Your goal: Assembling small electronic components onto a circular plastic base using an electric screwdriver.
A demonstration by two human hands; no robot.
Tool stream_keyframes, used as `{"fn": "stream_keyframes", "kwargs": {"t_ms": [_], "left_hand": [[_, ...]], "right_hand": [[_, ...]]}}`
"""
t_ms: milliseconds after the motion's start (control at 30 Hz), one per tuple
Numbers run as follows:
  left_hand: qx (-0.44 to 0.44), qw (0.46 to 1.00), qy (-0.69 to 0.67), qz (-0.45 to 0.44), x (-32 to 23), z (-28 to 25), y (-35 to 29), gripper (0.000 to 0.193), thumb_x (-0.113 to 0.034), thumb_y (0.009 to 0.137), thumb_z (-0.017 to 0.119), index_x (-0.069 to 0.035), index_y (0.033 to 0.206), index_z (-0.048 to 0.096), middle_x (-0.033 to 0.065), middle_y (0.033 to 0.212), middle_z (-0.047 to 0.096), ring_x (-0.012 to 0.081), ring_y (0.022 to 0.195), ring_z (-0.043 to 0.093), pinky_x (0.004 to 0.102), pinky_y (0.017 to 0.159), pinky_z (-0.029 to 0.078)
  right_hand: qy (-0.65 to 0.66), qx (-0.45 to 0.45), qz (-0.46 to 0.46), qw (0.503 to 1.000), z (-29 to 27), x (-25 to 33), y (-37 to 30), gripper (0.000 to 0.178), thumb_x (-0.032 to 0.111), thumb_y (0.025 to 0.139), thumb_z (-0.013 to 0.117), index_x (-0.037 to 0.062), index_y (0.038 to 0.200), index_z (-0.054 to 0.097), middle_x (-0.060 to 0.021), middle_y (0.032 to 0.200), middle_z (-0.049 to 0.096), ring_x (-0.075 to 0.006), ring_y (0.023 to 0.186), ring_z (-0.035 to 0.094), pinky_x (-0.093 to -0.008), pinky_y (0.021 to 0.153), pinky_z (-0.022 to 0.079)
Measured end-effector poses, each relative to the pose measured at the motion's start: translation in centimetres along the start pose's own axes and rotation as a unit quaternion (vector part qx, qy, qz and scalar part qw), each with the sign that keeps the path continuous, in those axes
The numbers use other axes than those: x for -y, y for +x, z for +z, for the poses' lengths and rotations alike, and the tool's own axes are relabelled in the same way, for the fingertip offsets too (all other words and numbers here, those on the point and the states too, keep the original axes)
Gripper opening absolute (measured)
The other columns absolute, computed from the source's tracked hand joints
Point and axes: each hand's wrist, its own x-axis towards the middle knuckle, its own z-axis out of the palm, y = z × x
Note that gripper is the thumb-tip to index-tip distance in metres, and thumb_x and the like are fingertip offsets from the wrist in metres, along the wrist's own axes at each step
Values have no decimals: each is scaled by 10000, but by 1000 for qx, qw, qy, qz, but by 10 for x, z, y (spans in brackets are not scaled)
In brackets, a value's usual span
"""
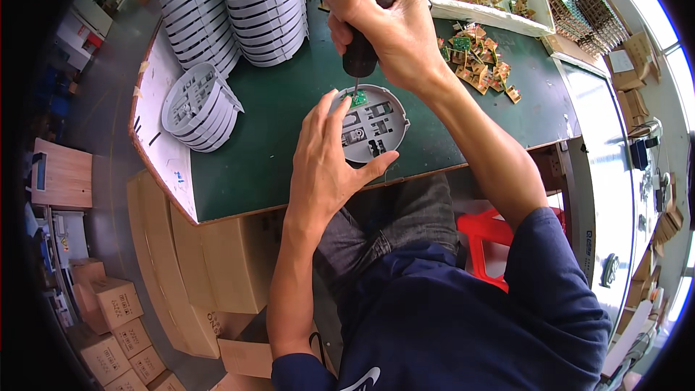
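Note:
A round grey plastic housing with cut-outs and black parts inside lies on the green work table. My left hand steadies it, fingers along its left rim and thumb at its near edge. At its far side sits a small green circuit board, touched by my index fingertip. My right hand is wrapped round a black electric screwdriver, held upright above the housing. Its thin bit points down onto the circuit board; the screw, if any, is too small to make out.
Tall stacks of grey housings stand at the back left, with a shorter stack nearer. A pile of small tan and green circuit boards lies right of my work. Behind it is a white tray. Cardboard boxes stand below the table.

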Motion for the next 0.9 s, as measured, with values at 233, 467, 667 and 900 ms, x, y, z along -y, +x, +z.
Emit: {"fn": "stream_keyframes", "kwargs": {"t_ms": [233, 467, 667, 900], "left_hand": [[-1, 1000, 0, 1, 1, 1, 0, 915, -521, 773, 854, 1, 1427, 485, 201, 1492, 478, 385, 1364, 482, 478, 1122, 441], [-5, 1000, -2, 3, 1, 3, -1, 911, -507, 772, 858, -1, 1430, 483, 200, 1493, 476, 384, 1358, 486, 475, 1114, 448], [-9, 1000, 0, 6, 1, 4, -1, 907, -494, 772, 861, 6, 1428, 482, 200, 1490, 477, 384, 1353, 488, 476, 1110, 451], [-19, 1000, -2, 12, 2, 4, 0, 889, -473, 765, 872, 10, 1410, 498, 202, 1480, 484, 382, 1348, 494, 473, 1108, 450]], "right_hand": [[-1, 14, 13, 1000, -1, 1, -1, 459, 161, 972, 685, -19, 1373, 550, 12, 685, 578, -59, 546, 518, -246, 506, 421], [-15, 10, 39, 999, 0, -3, -3, 331, 185, 955, 716, -5, 1195, 591, 8, 676, 580, -65, 541, 521, -244, 495, 414], [-35, 38, 40, 998, -1, -6, -4, 284, 203, 929, 756, 19, 1046, 574, 2, 671, 583, -63, 517, 509, -245, 470, 398], [-33, 29, 64, 997, -2, -10, -4, 290, 213, 932, 761, 25, 1064, 583, 3, 672, 581, -69, 523, 519, -245, 479, 409]]}}
